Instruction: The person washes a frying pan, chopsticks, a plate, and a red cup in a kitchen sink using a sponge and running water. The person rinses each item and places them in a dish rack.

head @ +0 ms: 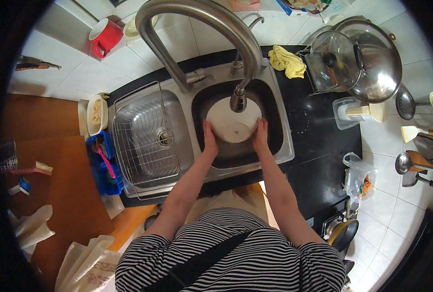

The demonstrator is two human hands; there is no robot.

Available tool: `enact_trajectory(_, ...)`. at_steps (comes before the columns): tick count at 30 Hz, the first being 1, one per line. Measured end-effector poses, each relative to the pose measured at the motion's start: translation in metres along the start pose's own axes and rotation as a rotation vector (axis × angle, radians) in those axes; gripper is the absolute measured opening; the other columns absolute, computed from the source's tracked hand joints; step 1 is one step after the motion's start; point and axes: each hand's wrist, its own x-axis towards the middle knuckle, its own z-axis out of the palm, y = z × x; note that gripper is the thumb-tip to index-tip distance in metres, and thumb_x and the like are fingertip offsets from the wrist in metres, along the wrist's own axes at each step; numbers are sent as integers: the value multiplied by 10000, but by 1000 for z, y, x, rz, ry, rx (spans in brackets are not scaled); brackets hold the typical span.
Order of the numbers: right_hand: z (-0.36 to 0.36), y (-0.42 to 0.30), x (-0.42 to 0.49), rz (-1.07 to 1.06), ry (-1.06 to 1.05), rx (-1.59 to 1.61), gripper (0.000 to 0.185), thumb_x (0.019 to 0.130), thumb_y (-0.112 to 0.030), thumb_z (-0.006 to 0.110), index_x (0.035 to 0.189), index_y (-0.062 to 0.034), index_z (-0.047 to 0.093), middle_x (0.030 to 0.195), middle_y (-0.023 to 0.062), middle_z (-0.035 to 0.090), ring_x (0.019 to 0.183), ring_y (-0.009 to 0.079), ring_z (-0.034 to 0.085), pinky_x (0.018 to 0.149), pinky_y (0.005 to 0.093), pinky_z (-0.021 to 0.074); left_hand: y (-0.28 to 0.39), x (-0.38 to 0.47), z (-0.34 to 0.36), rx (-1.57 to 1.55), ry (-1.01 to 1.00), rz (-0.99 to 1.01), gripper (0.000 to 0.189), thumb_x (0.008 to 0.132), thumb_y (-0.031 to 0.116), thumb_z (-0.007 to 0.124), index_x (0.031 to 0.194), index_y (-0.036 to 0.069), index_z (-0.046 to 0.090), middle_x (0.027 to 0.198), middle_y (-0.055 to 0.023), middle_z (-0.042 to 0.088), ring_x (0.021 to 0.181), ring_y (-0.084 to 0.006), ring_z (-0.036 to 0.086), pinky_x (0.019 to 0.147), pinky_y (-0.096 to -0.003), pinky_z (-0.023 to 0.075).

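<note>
A white bowl [222, 122] is held between my two hands over the right basin [274, 146] of a steel double sink. Against the bowl's left rim are the fingers of my left hand [209, 138]. My right hand [261, 134] grips the right rim. The pull-down head of the steel faucet [238, 101] hangs above the bowl and covers part of it. Whether water runs from it I cannot tell. The bowl's round base, or its bottom, shows towards me with a small mark on it.
A wire dish rack [147, 160] lies across the left basin. Blue trays [119, 182] with a pink-handled brush stand left of it. Right of the sink are a crumpled yellow cloth [287, 62], pot lids [379, 60], a plastic container [342, 122] and a plastic bag [357, 175].
</note>
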Motion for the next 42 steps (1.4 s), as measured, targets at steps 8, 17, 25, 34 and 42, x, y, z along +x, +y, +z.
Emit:
enact_trajectory(8, -17, 5, 27, -82, -44, 12, 527, 901, -464, 501, 1272, -107, 386, 1211, 56, 474, 1106, 210, 453, 927, 386, 395, 4, -12, 17, 7, -35, -28, 614, 913, 485, 440, 1410, 157, 287, 1406, -24, 340, 1280, -196, 311, 1050, -370, 237)
enact_trajectory(17, 11, 0, 30, 191, -136, 296, 574, 894, -516, 410, 1244, -65, 475, 1185, 114, 538, 1113, 282, 503, 945, 422, 406, 24, 4, 8, -124, 11, -44, 465, 909, 373, 442, 1292, 111, 408, 1239, -38, 463, 1150, -194, 424, 1011, -329, 295)
enact_trajectory(25, -31, -26, 22, 225, -271, 173, 481, 839, -238, 476, 1269, -23, 467, 1211, 112, 544, 1139, 259, 509, 960, 365, 410, 23, -15, 15, -129, -178, -102, 562, 806, 110, 510, 1348, 86, 361, 1267, -98, 471, 1165, -233, 456, 977, -348, 367)
enact_trajectory(34, -29, -57, 21, -118, -336, -329, 443, 941, -283, 504, 1299, -26, 454, 1210, 96, 562, 1097, 203, 536, 920, 319, 432, 49, -27, 30, 147, -207, -244, 582, 838, 60, 524, 1385, 101, 328, 1282, -78, 495, 1153, -212, 495, 963, -333, 396)
enact_trajectory(42, -30, -16, 75, 419, -467, -30, 456, 905, -243, 559, 1260, 27, 463, 1149, 132, 591, 1011, 244, 594, 874, 352, 478, 82, -39, 50, 405, -239, -76, 657, 804, 28, 486, 1405, 161, 256, 1309, -80, 451, 1163, -249, 484, 903, -423, 454)
